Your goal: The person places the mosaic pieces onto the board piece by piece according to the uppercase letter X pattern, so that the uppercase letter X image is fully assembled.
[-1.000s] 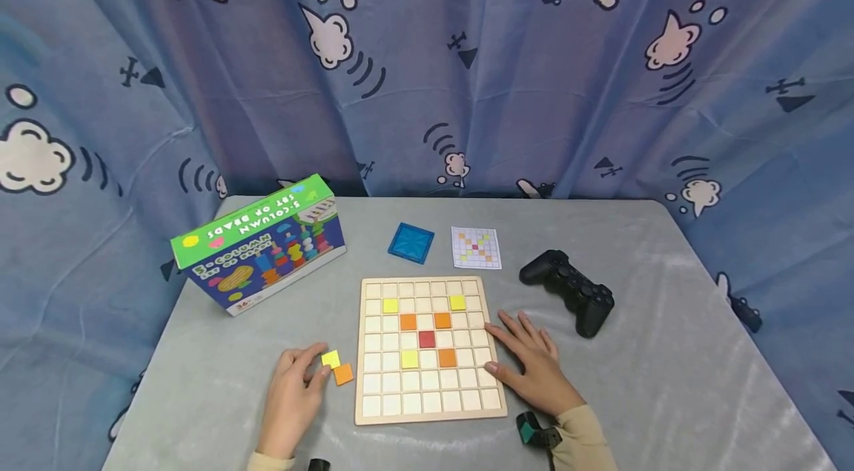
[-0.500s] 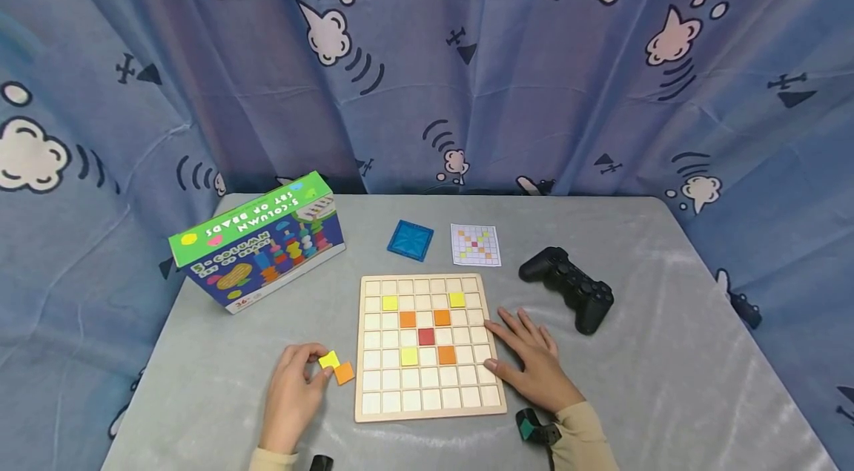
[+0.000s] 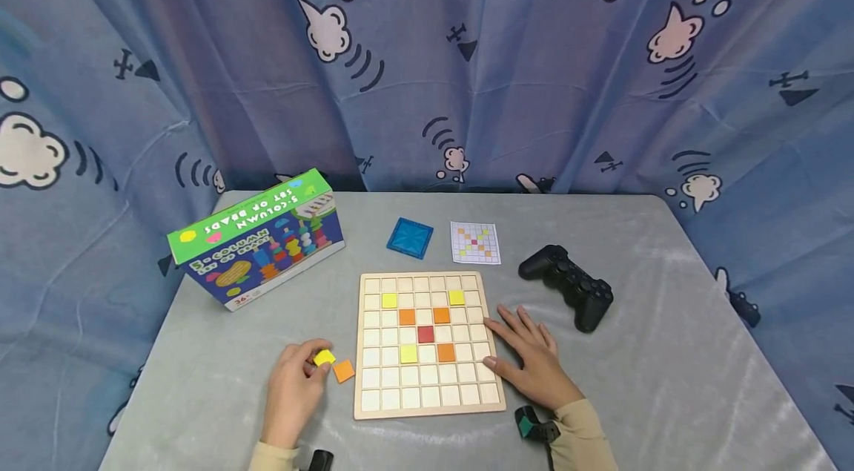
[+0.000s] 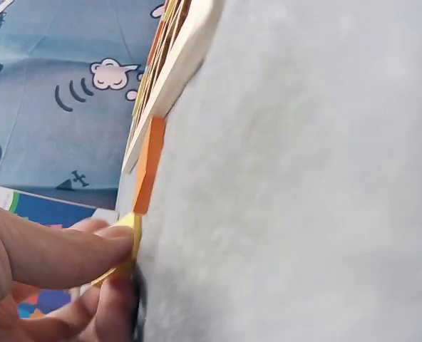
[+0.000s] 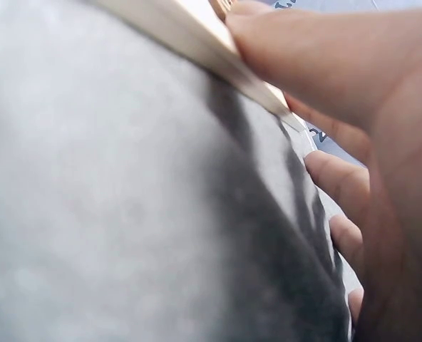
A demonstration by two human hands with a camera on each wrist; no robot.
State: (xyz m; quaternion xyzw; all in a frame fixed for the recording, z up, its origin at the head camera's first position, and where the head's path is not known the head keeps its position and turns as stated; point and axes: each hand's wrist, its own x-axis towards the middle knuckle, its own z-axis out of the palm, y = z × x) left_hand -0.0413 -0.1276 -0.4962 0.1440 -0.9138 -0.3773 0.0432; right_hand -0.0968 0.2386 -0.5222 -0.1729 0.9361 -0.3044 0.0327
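My left hand (image 3: 293, 389) pinches a yellow square tile (image 3: 324, 357) between thumb and fingers, left of the wooden grid board (image 3: 463, 410). In the left wrist view the thumb lies over the yellow tile (image 4: 135, 226), covering part of it. An orange tile (image 3: 343, 371) lies on the table between that hand and the board's left edge. Fingers spread, my right hand (image 3: 530, 363) rests with its thumb and index fingertip on the board's right edge. The board holds yellow and orange tiles and a red tile (image 3: 425, 334) in its cells; the other cells are pale.
Behind the board lie a blue square tray-like piece (image 3: 410, 238) and a printed pattern card (image 3: 475, 243). A black game controller (image 3: 567, 287) sits at the right. A colourful bead-set box (image 3: 256, 241) stands at the back left, with a patterned curtain (image 3: 400, 63) behind the table.
The yellow tile has been drawn left, away from the orange tile, and is now gripped by my left hand. My right hand stays on the board's edge.
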